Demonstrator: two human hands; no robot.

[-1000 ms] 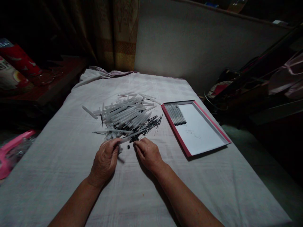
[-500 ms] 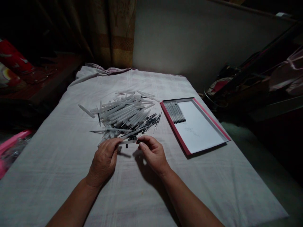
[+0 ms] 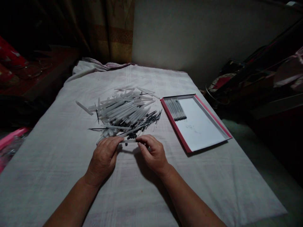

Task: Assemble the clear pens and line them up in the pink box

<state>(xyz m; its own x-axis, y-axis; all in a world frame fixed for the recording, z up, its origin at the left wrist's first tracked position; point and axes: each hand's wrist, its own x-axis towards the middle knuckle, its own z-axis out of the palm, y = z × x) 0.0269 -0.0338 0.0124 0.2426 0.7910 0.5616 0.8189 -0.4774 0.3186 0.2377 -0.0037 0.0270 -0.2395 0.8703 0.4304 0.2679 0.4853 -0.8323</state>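
My left hand (image 3: 104,157) is closed around a translucent pen barrel (image 3: 129,141) held level just above the cloth. At the barrel's right end, my right hand (image 3: 153,154) pinches a small black pen plug, mostly hidden by the fingertips; barrel and plug appear to meet. Right beyond the fingers lie small black pen parts (image 3: 131,136). Behind them spreads a heap of loose translucent barrels (image 3: 125,110), with thin dark refills (image 3: 150,120) along its right side.
A shallow red-edged box lid (image 3: 175,130) sits to the right, with a row of assembled pens (image 3: 175,110) in its far left corner. Pale checked cloth (image 3: 132,195) covers the table. A dark red side table (image 3: 54,67) stands at the left, a pink object (image 3: 11,138) below it.
My right hand has brought the black plug left against the barrel's end, closing the small gap. The view has shifted slightly; heap and box lid stay put.
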